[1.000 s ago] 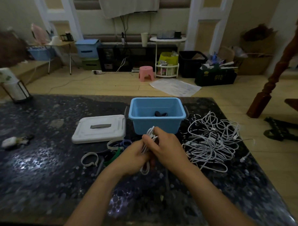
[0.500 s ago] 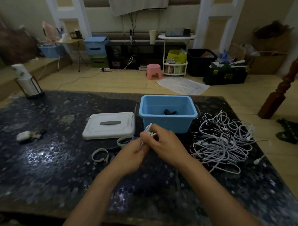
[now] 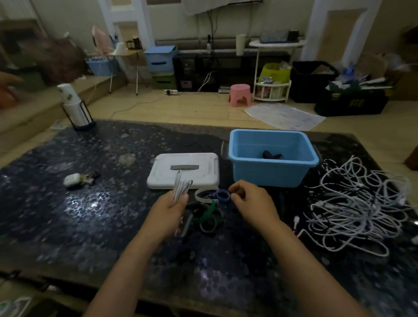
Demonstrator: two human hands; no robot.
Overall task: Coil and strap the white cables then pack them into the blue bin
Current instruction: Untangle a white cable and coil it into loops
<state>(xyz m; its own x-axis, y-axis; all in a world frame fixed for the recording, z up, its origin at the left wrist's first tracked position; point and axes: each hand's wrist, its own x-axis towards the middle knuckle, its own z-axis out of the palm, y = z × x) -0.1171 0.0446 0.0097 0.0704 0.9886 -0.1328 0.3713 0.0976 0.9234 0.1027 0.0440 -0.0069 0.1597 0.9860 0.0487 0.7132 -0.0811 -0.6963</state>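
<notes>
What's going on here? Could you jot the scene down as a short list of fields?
left hand: grips a coiled white cable
right hand: fingers curled over the straps, holding nothing visible
bin: open, one dark item inside
lid: flat, left of bin
loose cables: tangled, right of bin

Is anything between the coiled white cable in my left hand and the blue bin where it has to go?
Nothing visible blocks it. The coiled white cable in the left hand sits in front and to the left of the open blue plastic bin. The white rectangular lid lies flat beside the bin, not on it.
</notes>
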